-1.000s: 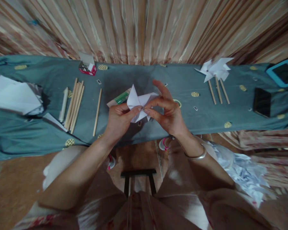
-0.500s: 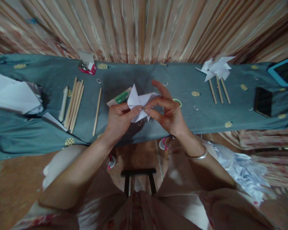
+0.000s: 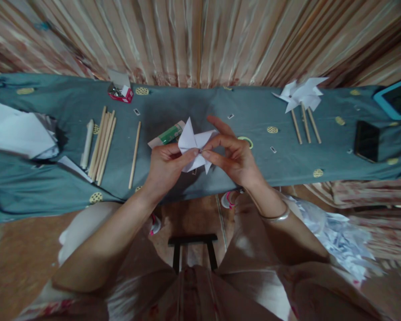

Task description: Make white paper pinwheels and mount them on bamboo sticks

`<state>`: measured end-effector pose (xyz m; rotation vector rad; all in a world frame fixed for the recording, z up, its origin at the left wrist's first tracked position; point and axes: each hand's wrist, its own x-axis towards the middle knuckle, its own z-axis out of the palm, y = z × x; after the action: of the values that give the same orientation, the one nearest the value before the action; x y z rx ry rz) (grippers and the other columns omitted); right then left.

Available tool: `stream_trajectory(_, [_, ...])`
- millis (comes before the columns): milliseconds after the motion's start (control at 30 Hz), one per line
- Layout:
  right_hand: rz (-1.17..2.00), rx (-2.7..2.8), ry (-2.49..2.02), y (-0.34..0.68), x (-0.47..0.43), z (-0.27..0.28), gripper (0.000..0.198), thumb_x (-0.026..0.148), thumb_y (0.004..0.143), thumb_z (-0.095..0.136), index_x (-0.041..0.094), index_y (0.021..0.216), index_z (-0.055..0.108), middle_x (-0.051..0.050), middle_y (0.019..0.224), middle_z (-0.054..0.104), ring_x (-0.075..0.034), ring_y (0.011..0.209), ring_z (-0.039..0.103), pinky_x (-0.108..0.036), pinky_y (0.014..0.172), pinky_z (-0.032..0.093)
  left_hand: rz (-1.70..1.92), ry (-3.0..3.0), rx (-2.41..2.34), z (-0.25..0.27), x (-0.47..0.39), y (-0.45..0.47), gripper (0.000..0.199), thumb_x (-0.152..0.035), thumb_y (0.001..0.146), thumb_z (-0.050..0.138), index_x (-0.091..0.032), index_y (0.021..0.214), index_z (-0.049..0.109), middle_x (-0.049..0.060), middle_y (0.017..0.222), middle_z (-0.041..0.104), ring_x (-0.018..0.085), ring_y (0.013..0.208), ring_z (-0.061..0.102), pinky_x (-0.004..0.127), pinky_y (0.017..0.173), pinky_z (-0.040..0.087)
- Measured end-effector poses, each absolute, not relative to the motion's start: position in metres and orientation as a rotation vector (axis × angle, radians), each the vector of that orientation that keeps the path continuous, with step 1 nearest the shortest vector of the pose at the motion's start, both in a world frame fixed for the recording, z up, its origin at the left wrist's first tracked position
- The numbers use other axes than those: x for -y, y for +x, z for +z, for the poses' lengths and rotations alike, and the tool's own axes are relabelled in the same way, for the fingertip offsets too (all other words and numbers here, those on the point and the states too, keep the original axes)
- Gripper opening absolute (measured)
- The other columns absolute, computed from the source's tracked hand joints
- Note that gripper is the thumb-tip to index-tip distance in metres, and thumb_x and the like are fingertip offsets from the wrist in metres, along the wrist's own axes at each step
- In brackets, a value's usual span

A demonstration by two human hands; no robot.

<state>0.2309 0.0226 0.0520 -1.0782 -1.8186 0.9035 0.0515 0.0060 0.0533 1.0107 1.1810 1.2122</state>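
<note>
A folded white paper pinwheel [image 3: 187, 139] is held up over the table between my two hands. My left hand [image 3: 165, 171] is closed on its left side, with the thumb pressed on the paper near the middle. At the pinwheel's centre, the thumb and forefinger of my right hand [image 3: 235, 158] pinch a tiny, shiny pin-like piece, mostly covered by the fingertips. The other fingers of that hand are raised. Behind my left hand lies a green and white tube [image 3: 169, 135]. A pale green ring [image 3: 246, 141] shows partly behind my right hand.
To the left lie a single wooden stick [image 3: 135, 155], several bundled sticks [image 3: 102, 145], a white candle-like stick [image 3: 87, 143] and a paper stack [image 3: 18, 131]. A red box [image 3: 120, 92] holds small metal pieces. Pinwheels on sticks [image 3: 302, 93], a phone [image 3: 366, 141] and a blue-framed device [image 3: 397, 100] lie right.
The raised fingers of my right hand have shifted slightly left and down. The pinwheel has turned very little, and both hands keep their hold at its centre.
</note>
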Motion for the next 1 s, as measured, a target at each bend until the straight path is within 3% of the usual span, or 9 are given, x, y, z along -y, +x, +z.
stream_trajectory(533, [0.985, 1.751, -1.110, 0.228, -0.026, 0.041, 0.009, 0.031, 0.087, 0.073, 0.025, 0.081, 0.072, -0.005, 0.138, 0.064, -0.024, 0.143, 0.047, -0.045, 0.118, 0.040, 1.203, 0.986, -1.162, 0.050, -0.006, 0.052, 0.022, -0.037, 0.064, 0.089, -0.022, 0.078, 0.081, 0.003, 0.079, 0.078, 0.018, 0.069, 0.067, 0.029, 0.063, 0.053])
stream_trajectory(800, [1.039, 1.726, -1.110, 0.226, -0.026, 0.041, 0.006, 0.024, 0.087, 0.073, 0.024, 0.081, 0.070, -0.004, 0.113, 0.073, -0.022, 0.142, 0.048, -0.041, 0.118, 0.041, 1.197, 0.974, -1.156, 0.051, -0.006, 0.051, 0.023, -0.036, 0.063, 0.089, -0.021, 0.080, 0.082, 0.003, 0.080, 0.078, 0.017, 0.069, 0.067, 0.028, 0.065, 0.053])
stream_trajectory(867, [1.037, 1.703, -1.127, 0.225, -0.026, 0.040, 0.007, 0.027, 0.086, 0.074, 0.024, 0.083, 0.069, -0.004, 0.116, 0.072, -0.023, 0.142, 0.048, -0.041, 0.117, 0.042, 1.196, 0.970, -1.158, 0.050, -0.006, 0.051, 0.023, -0.036, 0.063, 0.089, -0.021, 0.079, 0.081, 0.003, 0.077, 0.078, 0.017, 0.068, 0.067, 0.028, 0.064, 0.053])
stream_trajectory(1000, [1.034, 1.551, -1.176, 0.221, -0.027, 0.034, 0.025, 0.034, 0.079, 0.080, 0.023, 0.097, 0.067, -0.008, 0.143, 0.057, -0.024, 0.139, 0.051, -0.040, 0.113, 0.046, 1.206, 0.939, -1.139, 0.049, -0.007, 0.050, 0.024, -0.035, 0.064, 0.089, -0.020, 0.080, 0.081, 0.004, 0.077, 0.077, 0.018, 0.069, 0.068, 0.029, 0.066, 0.054])
